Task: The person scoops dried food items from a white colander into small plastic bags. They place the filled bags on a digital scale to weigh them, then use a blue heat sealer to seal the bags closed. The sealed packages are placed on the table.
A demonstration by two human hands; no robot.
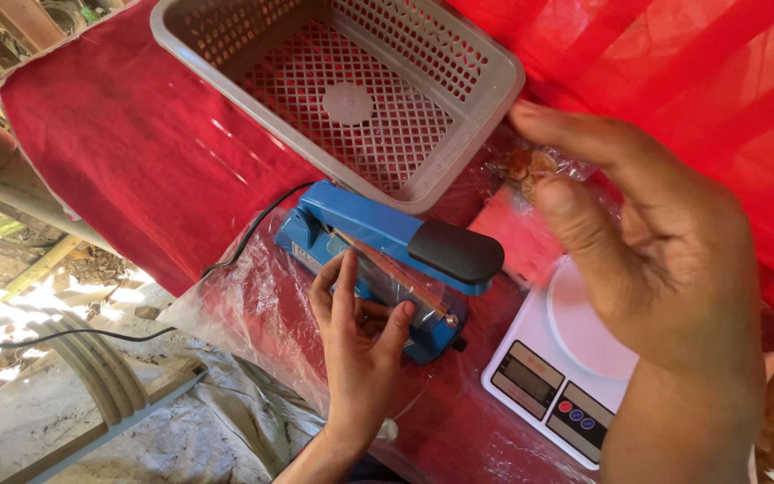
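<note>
From the head camera, my left hand (356, 336) lay at about six o'clock on the worktop, its grip spread, fingertips resting on the sealing bar of the blue hand-press heat sealer with a black handle (396, 255). A clear plastic film seemed to lie under those fingers on the bar, though I could not tell whether I pinched it. The sealer's black cord (226, 260) ran off toward nine o'clock, over the edge of the red cloth (136, 152) that covered the worktop.

My right hand (647, 251) hung at about three o'clock, nearer the camera, its thumb and forefinger pinched on a small clear plastic bag with brown bits inside (526, 170). The bag sat just beside the near corner of the grey perforated plastic basket (459, 157), which filled the twelve o'clock part of the view.

Under that hand, toward four o'clock, stood a white digital kitchen scale with a round plate (553, 358), just beside the sealer's handle end. A crumpled sheet of clear plastic (253, 314) lay over the cloth below the sealer.
</note>
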